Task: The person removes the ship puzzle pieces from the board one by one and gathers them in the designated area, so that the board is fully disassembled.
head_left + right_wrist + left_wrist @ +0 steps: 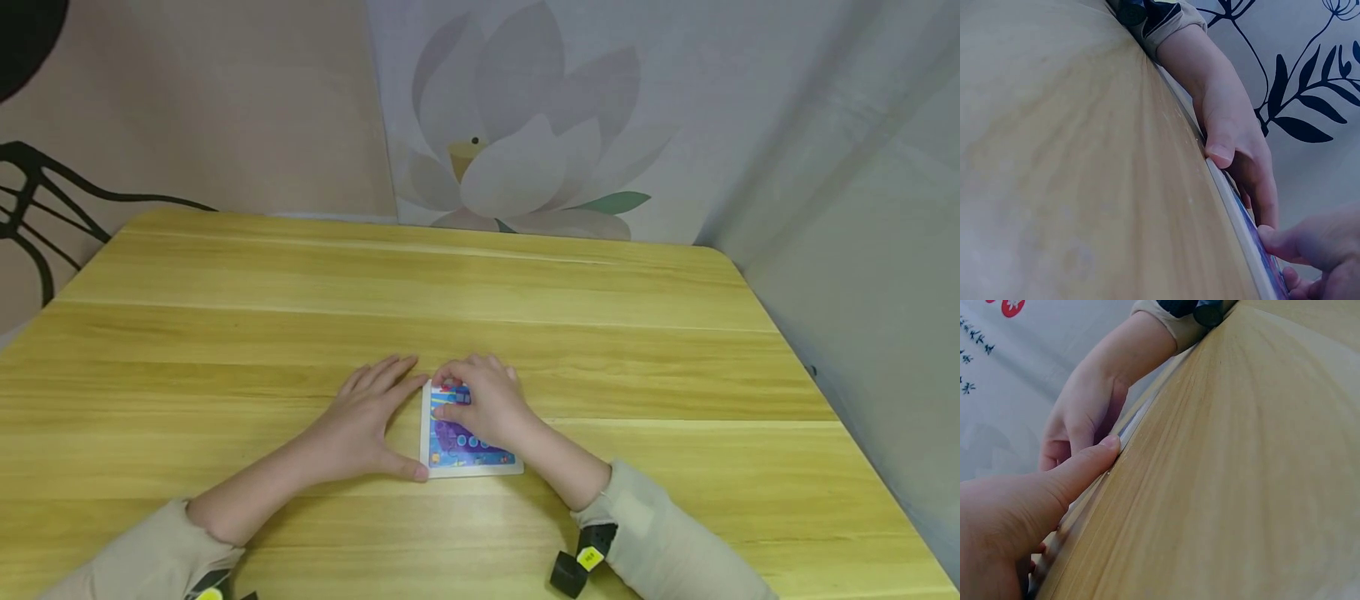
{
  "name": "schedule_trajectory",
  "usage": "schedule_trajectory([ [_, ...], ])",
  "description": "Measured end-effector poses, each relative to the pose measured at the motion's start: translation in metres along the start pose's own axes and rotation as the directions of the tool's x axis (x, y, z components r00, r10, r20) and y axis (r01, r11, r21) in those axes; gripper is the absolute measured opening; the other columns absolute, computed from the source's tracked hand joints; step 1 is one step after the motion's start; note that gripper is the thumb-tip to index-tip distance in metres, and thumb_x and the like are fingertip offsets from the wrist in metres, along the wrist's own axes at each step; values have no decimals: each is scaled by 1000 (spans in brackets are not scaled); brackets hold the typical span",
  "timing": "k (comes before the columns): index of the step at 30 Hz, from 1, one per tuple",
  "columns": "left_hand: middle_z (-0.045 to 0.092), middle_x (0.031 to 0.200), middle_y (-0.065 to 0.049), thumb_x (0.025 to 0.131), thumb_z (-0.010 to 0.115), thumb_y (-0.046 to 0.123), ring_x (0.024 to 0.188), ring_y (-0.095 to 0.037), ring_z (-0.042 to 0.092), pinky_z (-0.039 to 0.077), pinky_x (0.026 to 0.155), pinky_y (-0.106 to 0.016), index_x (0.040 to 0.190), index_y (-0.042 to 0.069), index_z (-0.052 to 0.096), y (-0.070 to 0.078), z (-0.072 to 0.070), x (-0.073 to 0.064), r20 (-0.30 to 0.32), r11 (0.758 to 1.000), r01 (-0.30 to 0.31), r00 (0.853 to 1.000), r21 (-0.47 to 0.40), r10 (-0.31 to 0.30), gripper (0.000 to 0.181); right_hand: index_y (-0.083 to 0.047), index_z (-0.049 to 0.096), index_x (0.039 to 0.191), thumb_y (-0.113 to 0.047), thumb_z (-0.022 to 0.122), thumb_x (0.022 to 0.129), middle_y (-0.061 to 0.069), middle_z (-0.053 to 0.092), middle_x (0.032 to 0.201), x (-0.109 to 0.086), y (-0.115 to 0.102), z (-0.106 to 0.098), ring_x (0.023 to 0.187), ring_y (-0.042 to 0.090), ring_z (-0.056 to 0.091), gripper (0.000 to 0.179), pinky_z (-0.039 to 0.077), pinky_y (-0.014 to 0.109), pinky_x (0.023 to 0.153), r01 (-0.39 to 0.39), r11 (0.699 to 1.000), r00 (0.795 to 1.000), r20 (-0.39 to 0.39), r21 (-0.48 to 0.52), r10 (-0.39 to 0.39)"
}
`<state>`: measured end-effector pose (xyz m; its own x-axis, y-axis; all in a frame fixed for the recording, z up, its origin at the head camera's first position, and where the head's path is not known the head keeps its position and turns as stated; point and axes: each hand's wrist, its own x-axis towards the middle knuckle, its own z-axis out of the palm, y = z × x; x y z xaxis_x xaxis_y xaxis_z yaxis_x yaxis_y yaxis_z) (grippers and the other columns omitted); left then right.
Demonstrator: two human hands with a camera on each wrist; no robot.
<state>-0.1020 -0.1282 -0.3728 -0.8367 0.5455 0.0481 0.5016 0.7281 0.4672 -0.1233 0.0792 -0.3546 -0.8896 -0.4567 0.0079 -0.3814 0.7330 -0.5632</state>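
Observation:
A small picture board (471, 458) with a white border lies flat on the wooden table, printed in blue and purple. My left hand (363, 425) spreads along its left side, thumb at the near corner and index finger at the far one. Over the board's upper right part is my right hand (491, 404), its thumb (1269, 237) touching the printed face. The right index finger bends near the far edge, apart from the thumb, and print shows between them. No separate piece can be made out in the right hand, which hides part of the picture.
The wooden table (300, 275) stretches out around the board. Behind it hangs a curtain (517, 108) with a large flower print. A black metal rack or chair (33, 187) stands beyond the left edge. Both sleeves carry black wrist devices (588, 554).

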Motion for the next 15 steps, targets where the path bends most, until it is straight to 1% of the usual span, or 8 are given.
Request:
schedule_trajectory([
  [8,20,156,-15,55,68,80,142,-37,12,5,111,-59,146,6,38,0,0,-1,-5,1000,-2,1000,2,2,122,-20,67,110,-29,76,82,-6,61,102,-1,-1,2,99,17,47,30,33,36,84,1,1000,1000,-11,-3,-1],
  [15,20,156,-16,55,69,79,142,-38,12,5,111,-59,146,5,38,0,-1,0,-2,1000,-4,1000,-1,4,121,-16,67,112,-29,76,82,-3,61,106,-1,-1,2,101,18,48,34,33,35,84,-18,1000,1000,-19,-1,18],
])
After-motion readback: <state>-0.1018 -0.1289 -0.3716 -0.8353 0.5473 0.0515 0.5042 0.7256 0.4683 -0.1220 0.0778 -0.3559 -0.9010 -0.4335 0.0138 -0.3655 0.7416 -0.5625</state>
